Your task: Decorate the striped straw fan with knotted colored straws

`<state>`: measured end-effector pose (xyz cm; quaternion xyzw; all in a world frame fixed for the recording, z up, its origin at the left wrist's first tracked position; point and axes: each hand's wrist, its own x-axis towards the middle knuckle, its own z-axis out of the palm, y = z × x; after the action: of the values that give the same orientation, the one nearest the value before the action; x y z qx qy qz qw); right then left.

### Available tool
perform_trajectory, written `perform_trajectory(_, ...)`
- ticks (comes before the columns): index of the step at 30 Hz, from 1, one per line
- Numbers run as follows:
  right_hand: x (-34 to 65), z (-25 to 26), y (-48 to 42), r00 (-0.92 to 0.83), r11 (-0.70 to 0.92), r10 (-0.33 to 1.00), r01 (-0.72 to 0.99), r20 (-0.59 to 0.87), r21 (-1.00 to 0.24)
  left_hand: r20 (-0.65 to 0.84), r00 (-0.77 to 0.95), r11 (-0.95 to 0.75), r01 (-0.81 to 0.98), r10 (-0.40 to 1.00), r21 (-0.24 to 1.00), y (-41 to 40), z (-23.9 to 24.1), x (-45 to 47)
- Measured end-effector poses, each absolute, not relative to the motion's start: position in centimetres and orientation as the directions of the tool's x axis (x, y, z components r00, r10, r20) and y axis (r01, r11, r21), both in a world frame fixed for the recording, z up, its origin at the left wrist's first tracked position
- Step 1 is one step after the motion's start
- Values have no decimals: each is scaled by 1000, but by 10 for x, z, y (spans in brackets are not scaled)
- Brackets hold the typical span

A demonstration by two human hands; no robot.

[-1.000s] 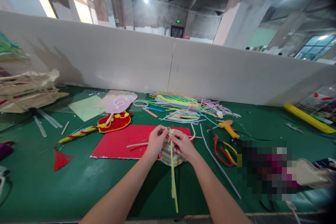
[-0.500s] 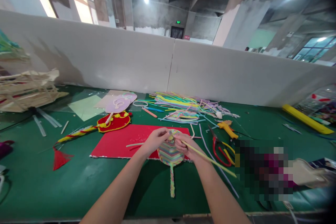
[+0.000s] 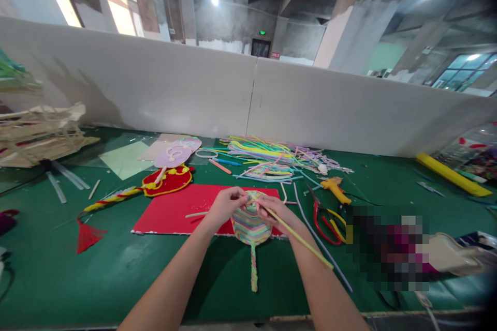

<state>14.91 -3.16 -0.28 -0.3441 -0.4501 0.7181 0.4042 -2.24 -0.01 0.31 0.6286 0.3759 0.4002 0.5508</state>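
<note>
A round fan [image 3: 251, 227] striped in pastel pipe cleaners lies on the table, its twisted handle pointing toward me. My left hand [image 3: 229, 206] pinches at the fan's upper edge, thumb and forefinger together; exactly what lies between those fingertips is too small to make out clearly. Closed around a pale yellow pipe cleaner [image 3: 298, 238], my right hand [image 3: 276, 211] meets the left at the same edge. The pipe cleaner's long free end slants down over my right forearm. Under the fan's upper part is a red board [image 3: 166, 214].
Behind the hands lies a heap of coloured pipe cleaners [image 3: 264, 152]. Red-handled pliers [image 3: 320, 222] and a yellow-handled tool [image 3: 336, 190] are at the right. A red fan with yellow trim [image 3: 166, 181] and a tassel [image 3: 90, 237] lie left. A white partition [image 3: 186, 88] stands behind.
The yellow pipe cleaner's free end has swung left and slightly down, closer over my right forearm. Both hands stay at the fan's upper edge.
</note>
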Motion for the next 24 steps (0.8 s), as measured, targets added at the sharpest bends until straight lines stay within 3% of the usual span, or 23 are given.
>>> perform_trajectory(8, 150, -7, -31, -405, -232, 909, -299, -97, -926, 36, 429, -55, 31, 903, 998, 0, 2, -23)
perform_trajectory(24, 123, -15, -31, -344, -134, 937, -180, -65, -974, 121, 111, -111, -92, 986, 990, -4, -4, -10)
